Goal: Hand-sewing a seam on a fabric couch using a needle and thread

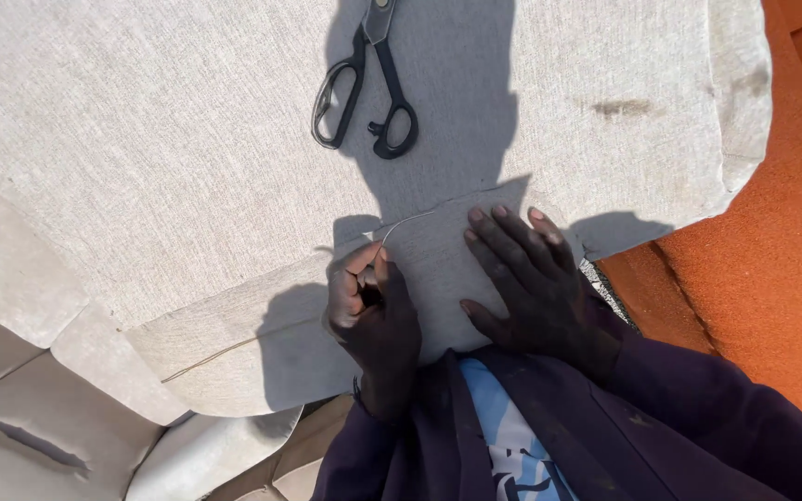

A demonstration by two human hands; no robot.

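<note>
One curved needle (407, 221), thin and pale, is pinched in the grip of the left hand (370, 311), its tip arching up and away over the beige upholstery fabric (187, 158). Beside that grip, the right hand (531, 278) is laid flat and released, fingers spread on the fabric next to a seam edge. One pair of black-handled scissors (364, 88) is seen lying closed well above both hands. One orange surface (754, 269) is found beyond the right hand. Two dark purple sleeves (698, 436) are visible.
</note>
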